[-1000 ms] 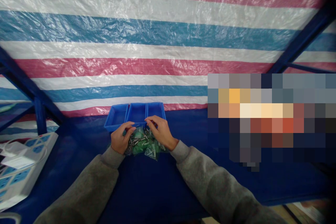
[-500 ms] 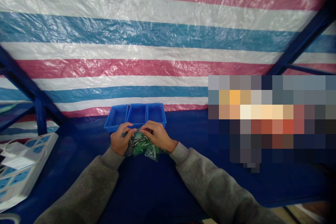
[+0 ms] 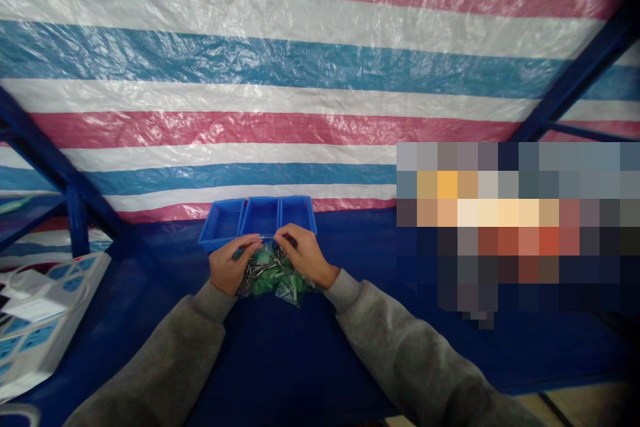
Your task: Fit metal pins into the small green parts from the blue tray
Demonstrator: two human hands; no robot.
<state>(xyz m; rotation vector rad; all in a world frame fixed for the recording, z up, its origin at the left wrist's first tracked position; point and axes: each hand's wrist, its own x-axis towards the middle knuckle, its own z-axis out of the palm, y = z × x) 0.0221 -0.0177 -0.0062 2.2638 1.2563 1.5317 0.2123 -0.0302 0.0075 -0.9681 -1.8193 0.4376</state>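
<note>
Between my two hands, just in front of the blue bins, is a thin shiny metal piece (image 3: 267, 238), too small to tell its exact kind. My left hand (image 3: 231, 263) pinches its left end between thumb and fingertips. The right end sits in the closed fingertips of my right hand (image 3: 306, 256). Below the hands lies a heap of small metal rods (image 3: 260, 269), screw-like in shape, on green and clear plastic bags (image 3: 275, 279). Part of this heap is hidden behind the hands.
Three joined blue bins (image 3: 262, 215) stand behind the heap on the dark blue table cover (image 3: 280, 353). A white power strip (image 3: 55, 320) with plugs and cables lies at left. Striped plastic sheeting (image 3: 260, 127) hangs behind; the right side is blurred out.
My right hand has risen slightly, and its fingertips have drawn together. The thin metal piece now shows plainly between both hands. My left hand has barely moved.
</note>
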